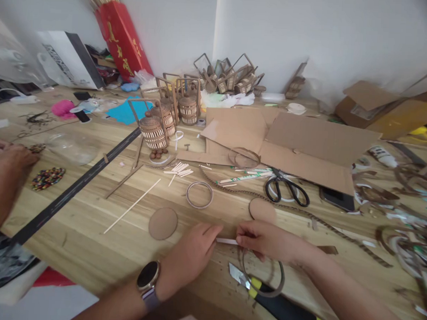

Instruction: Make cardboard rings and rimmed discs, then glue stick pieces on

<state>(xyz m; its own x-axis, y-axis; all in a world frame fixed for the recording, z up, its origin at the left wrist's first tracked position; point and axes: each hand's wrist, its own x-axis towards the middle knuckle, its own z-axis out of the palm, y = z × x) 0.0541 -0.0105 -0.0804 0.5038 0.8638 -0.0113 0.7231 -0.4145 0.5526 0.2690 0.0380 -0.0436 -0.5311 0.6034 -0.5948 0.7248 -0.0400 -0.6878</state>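
My left hand (191, 253), with a watch on its wrist, pinches one end of a thin white strip (227, 241). My right hand (266, 240) pinches the strip's other end, just above the wooden table (90, 230). Two round cardboard discs lie close by, one (163, 223) left of my hands and one (262, 210) behind my right hand. Under my right hand lies a cardboard ring (265, 275). A utility knife (281, 309) with a black and yellow handle lies in front of it, blade exposed.
Black scissors (286, 189), a tape ring (199, 194), small sticks and a long corrugated strip lie further back. Flat cardboard sheets (306, 140) and small cardboard lanterns (154, 129) stand beyond. Another person's hands (8, 158) work at the left by a pile of beads (48, 178).
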